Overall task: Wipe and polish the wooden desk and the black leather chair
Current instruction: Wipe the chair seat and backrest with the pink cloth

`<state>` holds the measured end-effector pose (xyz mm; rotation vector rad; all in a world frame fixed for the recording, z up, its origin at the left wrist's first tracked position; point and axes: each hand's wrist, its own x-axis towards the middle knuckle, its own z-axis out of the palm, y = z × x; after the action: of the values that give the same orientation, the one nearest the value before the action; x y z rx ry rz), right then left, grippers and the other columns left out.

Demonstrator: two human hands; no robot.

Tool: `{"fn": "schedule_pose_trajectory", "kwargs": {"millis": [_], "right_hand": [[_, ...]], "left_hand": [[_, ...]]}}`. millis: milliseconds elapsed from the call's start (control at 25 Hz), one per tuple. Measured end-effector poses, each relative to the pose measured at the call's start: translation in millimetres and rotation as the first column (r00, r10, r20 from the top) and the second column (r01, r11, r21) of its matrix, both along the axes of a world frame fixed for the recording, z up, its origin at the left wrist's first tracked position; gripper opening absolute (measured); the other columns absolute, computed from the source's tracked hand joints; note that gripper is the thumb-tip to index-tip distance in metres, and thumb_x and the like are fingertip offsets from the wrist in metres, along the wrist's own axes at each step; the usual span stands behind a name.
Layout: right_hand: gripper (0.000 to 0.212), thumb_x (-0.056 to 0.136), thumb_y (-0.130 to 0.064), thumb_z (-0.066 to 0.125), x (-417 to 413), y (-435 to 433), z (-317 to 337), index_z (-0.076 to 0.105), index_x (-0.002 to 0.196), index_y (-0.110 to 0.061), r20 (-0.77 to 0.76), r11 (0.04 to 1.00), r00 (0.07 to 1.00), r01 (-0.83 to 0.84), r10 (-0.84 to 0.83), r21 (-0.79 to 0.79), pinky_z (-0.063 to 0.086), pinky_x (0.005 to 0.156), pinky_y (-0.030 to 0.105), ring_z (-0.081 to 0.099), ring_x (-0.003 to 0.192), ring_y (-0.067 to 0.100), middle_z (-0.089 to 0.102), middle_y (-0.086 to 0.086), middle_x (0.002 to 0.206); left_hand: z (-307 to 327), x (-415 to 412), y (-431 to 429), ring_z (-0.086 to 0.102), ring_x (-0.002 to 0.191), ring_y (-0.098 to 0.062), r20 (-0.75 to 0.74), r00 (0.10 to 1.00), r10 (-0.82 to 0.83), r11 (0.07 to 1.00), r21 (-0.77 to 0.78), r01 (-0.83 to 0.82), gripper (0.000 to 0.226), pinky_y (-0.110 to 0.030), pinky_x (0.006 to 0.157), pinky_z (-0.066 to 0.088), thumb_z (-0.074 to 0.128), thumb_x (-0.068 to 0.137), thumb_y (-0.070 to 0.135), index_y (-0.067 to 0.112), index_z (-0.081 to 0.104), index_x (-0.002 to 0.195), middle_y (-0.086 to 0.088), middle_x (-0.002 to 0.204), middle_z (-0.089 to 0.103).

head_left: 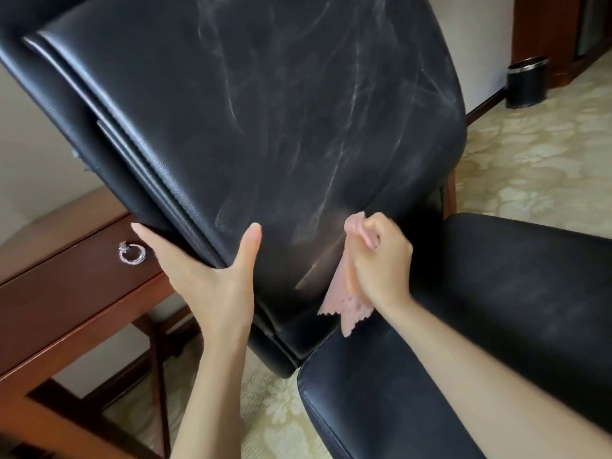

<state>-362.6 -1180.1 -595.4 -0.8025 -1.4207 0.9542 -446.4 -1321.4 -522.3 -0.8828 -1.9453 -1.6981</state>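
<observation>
The left hand (212, 276) clasps the left side edge of the black leather chair (265, 111). Its thumb (251, 246) lies straight up the front of the padded backrest (205, 154), and its fingers reach behind the edge, so the padding is pinched between them. The right hand (381, 256) is closed in a fist round a bunched pink cloth (344, 293) and presses it against the lower right part of the backrest, just above the join with the seat. A loose tail of the cloth, with a zigzag-cut edge, hangs below the fist, near the back edge of the black leather seat cushion (496, 293).

The backrest fills the upper middle of the view and tilts to the left. Pale, smeary streaks cross its upper and right areas, while the strip along its left edge looks darker and glossier. A thin piece of reddish wood frame shows at the backrest's lower right edge.

The dark red-brown wooden desk (66, 293) stands at the left, behind the chair's left edge. A silver ring pull (132, 253) hangs on its drawer front, near the left hand's fingertips. A black cylindrical waste bin (526, 82) with a shiny metal rim stands at the upper right on the cream patterned carpet (546, 154), against the wall.
</observation>
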Motion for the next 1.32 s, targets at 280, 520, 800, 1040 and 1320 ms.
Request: {"fn": "schedule_pose_trajectory", "kwargs": {"millis": [280, 520, 800, 1040, 1320], "right_hand": [[0.034, 0.077, -0.005, 0.055, -14.6, -65.0, -10.2, 0.033, 0.069, -0.029, -0.134, 0.893, 0.973, -0.111, 0.187, 0.436, 0.033, 0.057, 0.01, 0.038, 0.057, 0.003, 0.037, -0.013, 0.068], [0.012, 0.079, 0.003, 0.06, -18.8, -44.5, -20.8, 0.064, 0.076, -0.008, -0.067, 0.761, 0.979, -0.104, 0.19, 0.641, 0.047, 0.049, 0.03, 0.05, 0.056, 0.018, 0.051, 0.006, 0.069], [0.014, 0.077, 0.005, 0.06, -10.9, 33.9, 5.8, 0.064, 0.074, -0.009, -0.134, 0.96, 0.988, 0.104, -0.07, 0.261, 0.033, 0.066, 0.002, 0.047, 0.068, -0.001, 0.044, -0.002, 0.078], [0.034, 0.091, -0.014, 0.045, 15.0, 112.9, 22.6, 0.038, 0.061, -0.029, 0.053, 0.935, 0.935, 0.353, -0.351, -0.046, 0.031, 0.062, 0.019, 0.045, 0.076, 0.02, 0.052, 0.007, 0.082], [0.016, 0.077, -0.011, 0.052, -21.7, 9.0, 6.8, 0.041, 0.066, -0.016, -0.077, 0.973, 0.988, 0.143, -0.131, 0.18, 0.029, 0.058, 0.013, 0.04, 0.06, 0.014, 0.046, 0.002, 0.068]], "left_hand": [[6.2, -2.3, -0.3, 0.01, 0.132, 0.0, 0.047, 0.999, 0.003, 1.0, -0.028, -0.001, 0.125, -0.026, 0.112, 0.01, 0.074, 0.067, 0.048, 0.023, -0.015, 0.151, 0.014, 0.146, 0.014], [-2.0, -5.8, 1.2, 0.012, 0.138, -0.003, -0.012, 0.999, -0.03, 0.999, 0.037, 0.03, 0.116, -0.031, 0.117, 0.013, 0.076, 0.075, 0.038, 0.025, -0.009, 0.153, 0.021, 0.149, 0.011], [-6.8, -22.4, 6.1, 0.022, 0.132, 0.008, -0.069, 0.988, -0.135, 0.989, 0.055, 0.139, 0.113, -0.03, 0.116, 0.019, 0.075, 0.076, 0.039, 0.024, -0.006, 0.153, 0.041, 0.138, 0.014], [-12.6, -27.7, 7.5, 0.022, 0.125, 0.019, -0.11, 0.98, -0.164, 0.984, 0.051, 0.171, 0.111, -0.014, 0.108, 0.017, 0.073, 0.079, 0.035, 0.018, -0.008, 0.153, 0.049, 0.129, 0.012], [-17.0, -30.9, 11.6, 0.02, 0.115, 0.025, -0.104, 0.981, -0.162, 0.983, 0.071, 0.169, 0.114, 0.0, 0.097, 0.013, 0.072, 0.075, 0.041, 0.019, -0.007, 0.153, 0.044, 0.122, 0.018]]}}
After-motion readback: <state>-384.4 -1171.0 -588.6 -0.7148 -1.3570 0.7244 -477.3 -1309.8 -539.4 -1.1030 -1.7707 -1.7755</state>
